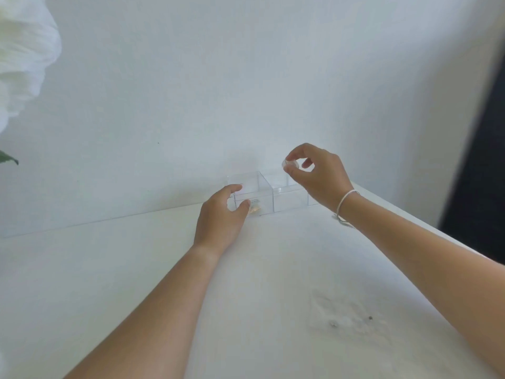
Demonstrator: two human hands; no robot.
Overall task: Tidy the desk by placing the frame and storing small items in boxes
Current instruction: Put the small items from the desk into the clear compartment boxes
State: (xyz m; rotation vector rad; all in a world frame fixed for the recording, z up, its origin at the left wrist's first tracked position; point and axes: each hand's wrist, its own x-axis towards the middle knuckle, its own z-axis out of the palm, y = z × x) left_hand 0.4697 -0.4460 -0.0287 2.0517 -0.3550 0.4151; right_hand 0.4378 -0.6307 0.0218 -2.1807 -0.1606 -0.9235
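White wall is filling the background behind a white table [136,269]; a white flower [21,58] with a green leaf [8,158] is showing at the far left edge, and a dark panel [481,187] is standing at the right; nothing is lying between the hands and the boxes. Two clear boxes are sitting side by side at the back of the table, against the wall; the left clear box [252,192] is holding small items [255,209] at its bottom, blurred; the right clear box [289,196] is touching it. The left hand [221,217] is gripping the left clear box at its near left corner, with fingers curled; the right hand [317,173] is pinching a small clear round item [289,163] just above the right clear box; a white bracelet [345,203] is circling that wrist.
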